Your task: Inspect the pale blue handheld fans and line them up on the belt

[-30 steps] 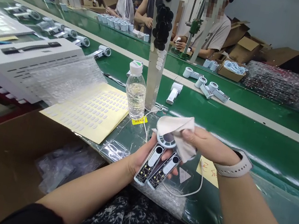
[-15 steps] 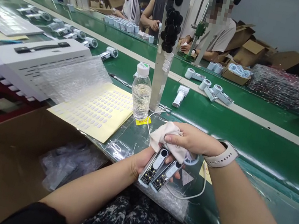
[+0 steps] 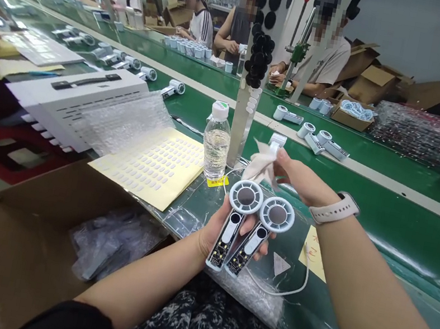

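Note:
Two small handheld fans lie side by side in my left hand (image 3: 215, 229), whose fingers wrap round their handles from beneath. The left fan (image 3: 246, 197) and the right fan (image 3: 278, 215) have round pale-blue heads with dark centres, facing up. Circuit boards show in their open dark handles. Just beyond the heads, my right hand (image 3: 295, 173) pinches a crumpled whitish cloth (image 3: 261, 163). Behind that cloth, partly covered by it, another pale-blue fan (image 3: 277, 140) lies on the green belt (image 3: 367, 196).
A water bottle (image 3: 215, 144) stands by a metal post (image 3: 245, 118). Left of it lie yellow sticker sheets (image 3: 155, 167) and a white slotted case (image 3: 83, 95). A cardboard box (image 3: 31, 222) holds plastic bags. More fans (image 3: 312, 138) rest on the belt; people work across it.
My right hand has lifted the cloth up and away from the fans, uncovering both heads. The view has shifted slightly. A person's hand now shows at the far left.

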The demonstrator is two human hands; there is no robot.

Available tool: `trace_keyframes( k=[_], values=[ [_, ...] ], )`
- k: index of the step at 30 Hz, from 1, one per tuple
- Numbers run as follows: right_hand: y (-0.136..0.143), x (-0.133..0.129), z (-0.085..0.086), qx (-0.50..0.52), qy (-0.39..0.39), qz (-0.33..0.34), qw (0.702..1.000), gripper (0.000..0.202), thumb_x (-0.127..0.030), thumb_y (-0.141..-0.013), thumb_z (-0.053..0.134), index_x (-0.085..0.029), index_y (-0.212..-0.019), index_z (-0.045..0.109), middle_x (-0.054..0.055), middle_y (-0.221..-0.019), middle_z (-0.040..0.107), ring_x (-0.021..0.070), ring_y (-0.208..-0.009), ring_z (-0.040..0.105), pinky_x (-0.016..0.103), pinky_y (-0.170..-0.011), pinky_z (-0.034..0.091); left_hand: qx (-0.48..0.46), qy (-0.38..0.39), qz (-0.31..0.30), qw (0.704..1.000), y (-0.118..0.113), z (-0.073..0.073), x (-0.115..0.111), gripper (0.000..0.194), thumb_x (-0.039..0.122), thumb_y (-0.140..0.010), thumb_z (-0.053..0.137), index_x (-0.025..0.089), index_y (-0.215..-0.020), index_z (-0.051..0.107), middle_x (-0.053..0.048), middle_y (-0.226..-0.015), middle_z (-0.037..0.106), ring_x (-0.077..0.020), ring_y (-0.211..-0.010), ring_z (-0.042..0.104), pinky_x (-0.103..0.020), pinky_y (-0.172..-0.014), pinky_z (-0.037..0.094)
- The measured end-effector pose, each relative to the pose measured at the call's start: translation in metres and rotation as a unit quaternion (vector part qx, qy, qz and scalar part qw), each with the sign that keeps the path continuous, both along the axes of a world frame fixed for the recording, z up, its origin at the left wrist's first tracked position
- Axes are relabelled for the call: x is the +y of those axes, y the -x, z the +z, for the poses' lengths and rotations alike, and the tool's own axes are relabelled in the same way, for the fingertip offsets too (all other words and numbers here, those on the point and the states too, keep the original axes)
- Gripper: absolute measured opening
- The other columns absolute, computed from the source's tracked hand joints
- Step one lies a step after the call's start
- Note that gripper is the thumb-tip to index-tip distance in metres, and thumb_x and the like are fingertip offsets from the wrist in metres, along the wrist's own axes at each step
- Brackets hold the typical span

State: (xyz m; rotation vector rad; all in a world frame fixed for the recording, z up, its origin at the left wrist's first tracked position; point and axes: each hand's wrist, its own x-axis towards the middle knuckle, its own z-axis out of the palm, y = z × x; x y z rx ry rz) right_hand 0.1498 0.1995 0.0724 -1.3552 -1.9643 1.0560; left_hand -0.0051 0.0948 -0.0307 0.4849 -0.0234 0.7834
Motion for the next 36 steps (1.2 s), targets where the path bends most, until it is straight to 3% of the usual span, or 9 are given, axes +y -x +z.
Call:
trace_keyframes(
  k=[3, 5, 8, 11, 15, 18, 22, 26, 36],
  values=[
    [-0.032, -0.022, -0.009, -0.122, -0.002, -0.066, 0.990, 0.047, -0.057, -0.095, 0.043, -0.018, -0.101, 0.069, 0.014, -0.110, 0.072, 0.0280, -0.099, 0.066, 0.038, -0.082, 0.050, 0.002, 0.008, 0.014, 1.000, 0.001, 0.004, -0.003, 0.065, 0.078, -0.066, 0.065, 0.014, -0.059, 0.058, -0.016, -0.095, 0.070, -0.0252, -0.074, 0.069, -0.033, -0.063, 0.051],
    [-0.057, -0.044, -0.021, -0.195, 0.020, -0.095, 0.976, 0.033, -0.049, -0.089, 0.056, -0.017, -0.090, 0.067, 0.013, -0.092, 0.074, 0.0288, -0.081, 0.068, 0.037, -0.068, 0.048, 0.004, 0.014, 0.016, 1.000, 0.001, 0.004, -0.003, 0.064, 0.077, -0.066, 0.066, 0.014, -0.059, 0.058, -0.016, -0.096, 0.070, -0.0256, -0.076, 0.069, -0.034, -0.065, 0.052],
    [-0.079, -0.083, -0.049, -0.378, 0.065, -0.094, 0.919, 0.035, -0.045, -0.089, 0.055, -0.021, -0.065, 0.055, 0.007, -0.059, 0.065, 0.0234, -0.052, 0.059, 0.032, -0.050, 0.037, 0.010, 0.020, 0.014, 1.000, 0.000, 0.002, 0.000, 0.063, 0.076, -0.065, 0.068, 0.014, -0.060, 0.058, -0.016, -0.098, 0.070, -0.0263, -0.077, 0.070, -0.035, -0.065, 0.054],
    [-0.079, -0.116, -0.076, -0.412, 0.008, -0.099, 0.906, 0.022, -0.026, -0.090, 0.050, -0.021, -0.068, 0.050, 0.010, -0.067, 0.065, 0.0244, -0.060, 0.061, 0.033, -0.054, 0.034, 0.039, 0.034, 0.047, 0.998, -0.001, 0.000, 0.002, 0.061, 0.074, -0.069, 0.066, 0.014, -0.063, 0.059, -0.015, -0.100, 0.071, -0.0255, -0.080, 0.071, -0.034, -0.067, 0.056],
    [-0.067, -0.139, -0.088, -0.362, -0.018, -0.113, 0.925, 0.018, -0.018, -0.092, 0.040, -0.022, -0.076, 0.046, 0.012, -0.081, 0.066, 0.0250, -0.076, 0.063, 0.034, -0.064, 0.040, 0.096, 0.060, 0.131, 0.985, -0.003, 0.002, 0.003, 0.060, 0.074, -0.073, 0.063, 0.014, -0.069, 0.061, -0.012, -0.101, 0.071, -0.0241, -0.088, 0.072, -0.031, -0.073, 0.058],
    [-0.057, -0.149, -0.081, -0.120, 0.081, -0.056, 0.988, 0.020, -0.034, -0.096, 0.042, -0.023, -0.079, 0.045, 0.004, -0.076, 0.066, 0.0193, -0.068, 0.064, 0.031, -0.063, 0.046, 0.117, 0.062, 0.196, 0.972, -0.004, 0.004, 0.003, 0.059, 0.073, -0.070, 0.066, 0.014, -0.072, 0.063, -0.011, -0.103, 0.072, -0.0265, -0.095, 0.072, -0.034, -0.080, 0.059],
    [-0.039, -0.158, -0.074, 0.205, 0.270, -0.008, 0.941, 0.031, -0.045, -0.082, 0.067, -0.023, -0.096, 0.052, -0.004, -0.064, 0.061, 0.0151, -0.053, 0.058, 0.029, -0.055, 0.046, 0.115, 0.073, 0.253, 0.958, -0.006, 0.006, 0.002, 0.060, 0.073, -0.061, 0.073, 0.015, -0.077, 0.067, -0.011, -0.103, 0.073, -0.0313, -0.108, 0.068, -0.039, -0.089, 0.057],
    [-0.021, -0.158, -0.075, 0.218, 0.306, 0.002, 0.927, 0.032, -0.050, -0.080, 0.069, -0.018, -0.082, 0.062, -0.005, -0.056, 0.055, 0.0126, -0.048, 0.051, 0.028, -0.052, 0.042, 0.102, 0.093, 0.292, 0.947, -0.006, 0.008, 0.002, 0.065, 0.076, -0.050, 0.076, 0.016, -0.073, 0.065, -0.010, -0.104, 0.073, -0.0346, -0.118, 0.062, -0.042, -0.093, 0.054],
    [0.018, -0.163, -0.089, 0.257, 0.217, -0.054, 0.940, 0.041, -0.056, -0.083, 0.064, -0.021, -0.066, 0.052, -0.004, -0.050, 0.053, 0.0135, -0.049, 0.053, 0.028, -0.055, 0.044, 0.112, 0.089, 0.342, 0.929, -0.007, 0.010, 0.004, 0.066, 0.080, -0.050, 0.071, 0.016, -0.063, 0.064, -0.009, -0.106, 0.073, -0.0289, -0.105, 0.068, -0.036, -0.084, 0.056]
  ],
)
